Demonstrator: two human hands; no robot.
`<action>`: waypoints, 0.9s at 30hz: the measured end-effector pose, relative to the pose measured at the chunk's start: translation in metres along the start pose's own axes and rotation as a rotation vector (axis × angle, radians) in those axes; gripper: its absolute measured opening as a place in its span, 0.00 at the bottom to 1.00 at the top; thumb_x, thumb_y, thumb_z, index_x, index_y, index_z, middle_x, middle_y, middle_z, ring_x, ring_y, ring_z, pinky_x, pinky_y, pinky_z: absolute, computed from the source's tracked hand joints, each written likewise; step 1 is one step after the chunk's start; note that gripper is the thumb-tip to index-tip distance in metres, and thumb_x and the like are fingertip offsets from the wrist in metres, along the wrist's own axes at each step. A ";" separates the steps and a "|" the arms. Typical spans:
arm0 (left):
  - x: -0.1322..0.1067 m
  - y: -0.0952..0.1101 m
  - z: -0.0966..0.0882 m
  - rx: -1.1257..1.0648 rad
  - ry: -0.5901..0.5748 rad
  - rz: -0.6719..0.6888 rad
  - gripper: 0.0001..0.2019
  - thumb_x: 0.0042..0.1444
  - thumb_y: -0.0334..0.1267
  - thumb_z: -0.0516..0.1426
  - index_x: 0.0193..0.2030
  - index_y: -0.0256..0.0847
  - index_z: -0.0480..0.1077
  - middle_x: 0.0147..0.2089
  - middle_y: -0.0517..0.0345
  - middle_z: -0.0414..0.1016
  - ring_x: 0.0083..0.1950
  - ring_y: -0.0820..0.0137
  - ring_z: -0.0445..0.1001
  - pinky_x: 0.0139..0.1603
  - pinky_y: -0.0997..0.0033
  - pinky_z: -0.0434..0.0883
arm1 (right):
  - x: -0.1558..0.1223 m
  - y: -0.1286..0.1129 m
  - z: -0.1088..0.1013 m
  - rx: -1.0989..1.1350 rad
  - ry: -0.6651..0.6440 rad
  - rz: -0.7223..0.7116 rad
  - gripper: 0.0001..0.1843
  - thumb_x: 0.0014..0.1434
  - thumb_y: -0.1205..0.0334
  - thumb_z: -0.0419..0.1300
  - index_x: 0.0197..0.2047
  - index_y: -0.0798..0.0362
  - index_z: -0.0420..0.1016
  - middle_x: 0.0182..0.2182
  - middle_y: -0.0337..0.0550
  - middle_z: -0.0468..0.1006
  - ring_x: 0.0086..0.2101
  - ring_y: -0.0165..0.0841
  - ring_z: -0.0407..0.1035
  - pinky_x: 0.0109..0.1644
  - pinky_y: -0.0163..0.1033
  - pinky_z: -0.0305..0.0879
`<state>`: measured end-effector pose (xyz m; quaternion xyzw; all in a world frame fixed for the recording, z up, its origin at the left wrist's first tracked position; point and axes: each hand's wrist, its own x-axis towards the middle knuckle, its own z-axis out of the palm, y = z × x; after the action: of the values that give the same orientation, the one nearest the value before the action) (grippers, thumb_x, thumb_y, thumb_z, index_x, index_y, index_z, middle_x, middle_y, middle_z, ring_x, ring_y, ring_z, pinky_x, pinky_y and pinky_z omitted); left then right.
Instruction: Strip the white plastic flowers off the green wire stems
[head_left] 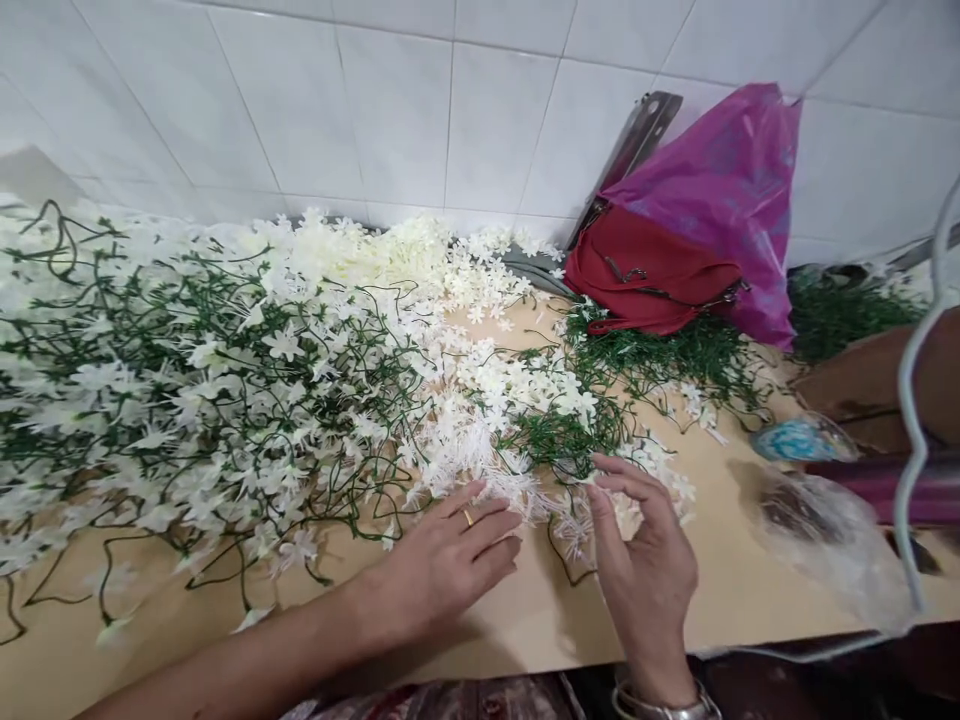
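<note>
My left hand (450, 560), a ring on one finger, lies on the tan tabletop (525, 620) with its fingers stretched toward a clump of white artificial flower pieces (480, 455). My right hand (645, 560), a metal bracelet at the wrist, has its fingers curled round small white flower pieces at the edge of that clump. A large heap of white flowers on green wire stems (187, 390) covers the table's left. Loose white blossoms (450, 270) pile up against the wall.
A red bag (645, 270) lies under a magenta plastic bag (727, 180) at the back right, with green stems (675, 360) in front. A clear plastic bag (825, 530), a blue-patterned item (799, 440), a brown box (870, 380) and a white wire (911, 400) are on the right.
</note>
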<state>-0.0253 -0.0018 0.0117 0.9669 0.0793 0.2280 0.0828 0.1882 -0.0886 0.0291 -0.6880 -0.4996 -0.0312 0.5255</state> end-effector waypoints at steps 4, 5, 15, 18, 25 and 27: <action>0.010 0.001 -0.028 -0.058 0.044 -0.092 0.12 0.70 0.27 0.53 0.57 0.35 0.71 0.64 0.48 0.76 0.62 0.65 0.76 0.70 0.57 0.70 | 0.030 -0.014 0.015 0.156 -0.235 0.102 0.02 0.66 0.60 0.63 0.41 0.48 0.77 0.41 0.42 0.82 0.44 0.38 0.77 0.51 0.44 0.70; 0.014 0.002 -0.037 -0.089 0.096 -0.133 0.12 0.70 0.28 0.54 0.57 0.36 0.72 0.63 0.48 0.77 0.61 0.65 0.78 0.67 0.59 0.73 | 0.038 -0.016 0.020 0.176 -0.257 0.117 0.03 0.66 0.59 0.64 0.41 0.48 0.77 0.39 0.41 0.83 0.42 0.37 0.77 0.49 0.43 0.71; 0.015 -0.013 -0.081 -0.014 0.457 -0.636 0.07 0.68 0.29 0.58 0.48 0.40 0.77 0.52 0.53 0.83 0.53 0.69 0.82 0.56 0.71 0.77 | 0.043 0.005 0.060 0.151 -0.253 -0.170 0.05 0.67 0.65 0.61 0.43 0.49 0.78 0.40 0.43 0.83 0.43 0.38 0.77 0.51 0.46 0.71; 0.009 -0.003 -0.076 -0.086 0.324 -0.655 0.07 0.68 0.30 0.58 0.49 0.39 0.76 0.52 0.53 0.82 0.52 0.68 0.81 0.53 0.71 0.77 | 0.038 0.007 0.061 0.167 -0.280 -0.228 0.07 0.68 0.67 0.60 0.44 0.47 0.78 0.40 0.43 0.84 0.43 0.39 0.77 0.52 0.48 0.70; 0.016 0.022 -0.038 0.229 -0.116 -0.631 0.07 0.68 0.38 0.60 0.41 0.37 0.75 0.44 0.51 0.77 0.40 0.63 0.76 0.41 0.63 0.71 | 0.035 0.000 0.058 0.247 -0.308 -0.214 0.07 0.68 0.67 0.60 0.44 0.47 0.78 0.40 0.43 0.84 0.43 0.39 0.77 0.51 0.49 0.68; 0.019 0.024 -0.031 0.270 -0.132 -0.636 0.08 0.66 0.41 0.62 0.40 0.37 0.73 0.43 0.51 0.76 0.40 0.62 0.74 0.41 0.62 0.70 | 0.034 -0.001 0.057 0.290 -0.323 -0.176 0.06 0.68 0.66 0.60 0.44 0.47 0.79 0.40 0.43 0.84 0.43 0.38 0.77 0.52 0.48 0.69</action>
<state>-0.0197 -0.0177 0.0523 0.9088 0.4002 0.1151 0.0260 0.1766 -0.0233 0.0234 -0.5552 -0.6343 0.1057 0.5274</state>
